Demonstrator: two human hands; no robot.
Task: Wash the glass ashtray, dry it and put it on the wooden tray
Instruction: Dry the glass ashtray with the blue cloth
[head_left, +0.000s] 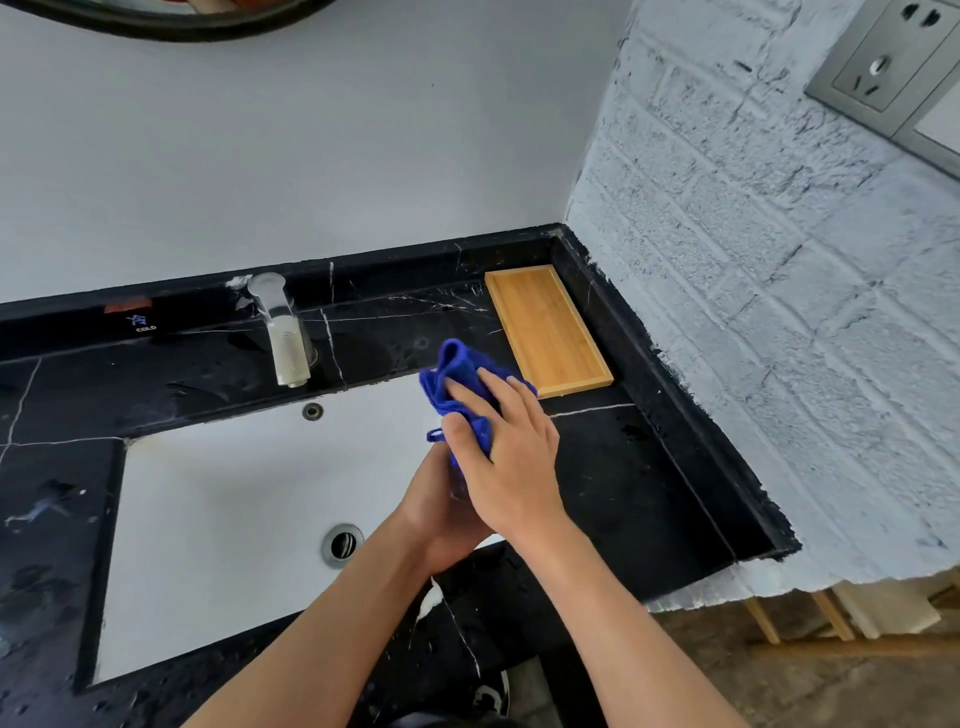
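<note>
Together, our left hand (441, 512) and right hand (506, 457) clamp a blue cloth (460, 382) around the mostly hidden ashtray. We should rub every face dry. The wooden tray (548, 330) waits far right.

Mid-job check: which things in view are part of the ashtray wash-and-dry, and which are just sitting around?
In the job: blue cloth, right hand pressing it, left hand beneath, glass ashtray barely visible between them, wooden tray, sink, faucet.

Lying about: wall socket, drain.
</note>
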